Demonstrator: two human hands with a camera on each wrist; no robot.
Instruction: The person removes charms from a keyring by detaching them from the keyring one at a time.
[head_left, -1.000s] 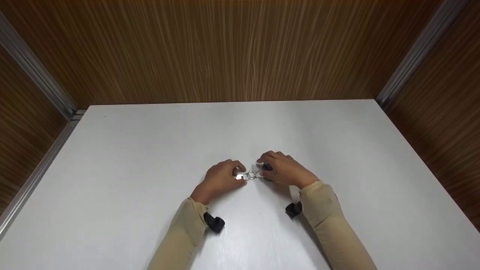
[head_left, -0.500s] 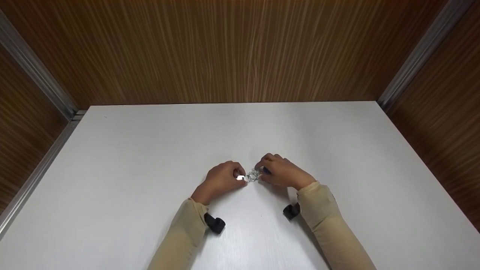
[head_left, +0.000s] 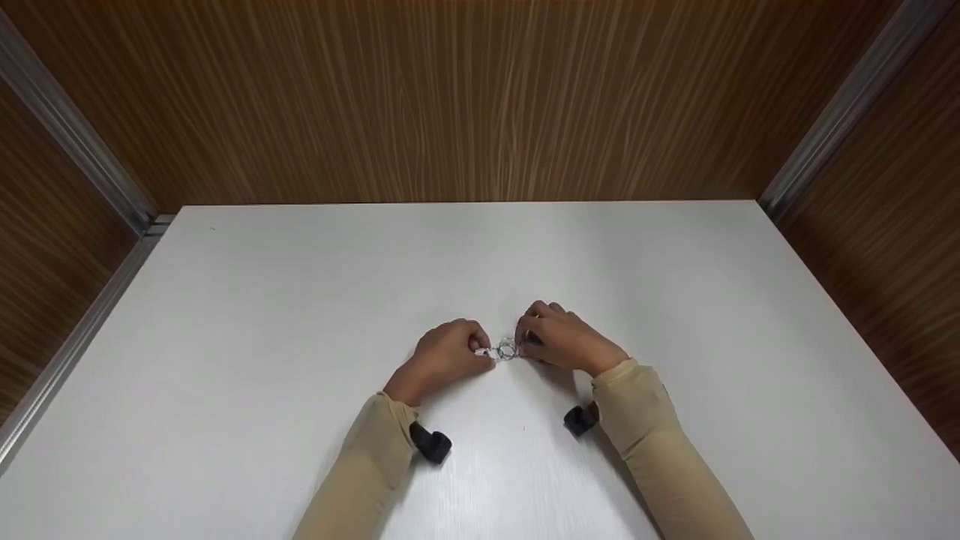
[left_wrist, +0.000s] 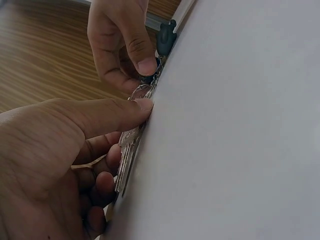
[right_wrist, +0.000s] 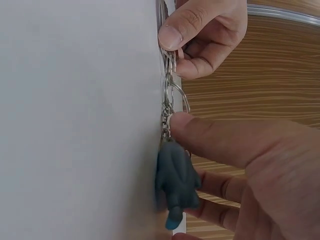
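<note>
Key ring [head_left: 507, 349] with silver key [left_wrist: 127, 150] and dark blue rubber charm [right_wrist: 175, 182], flat on the white table [head_left: 300, 315] between both hands. Likely light, rigid, slippery metal; the soft charm offers the surer hold. Left hand [head_left: 444, 355] pinches the key; right hand [head_left: 564, 341] pinches the chain by the charm.

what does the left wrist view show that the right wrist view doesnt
Only the left wrist view shows the silver key lying flat on the table under the left hand, thumb pressing near its head. Only the right wrist view shows the whole dark blue charm under the right hand and the chain links. Both show the key ring, the white table and the other hand's grip on it.
</note>
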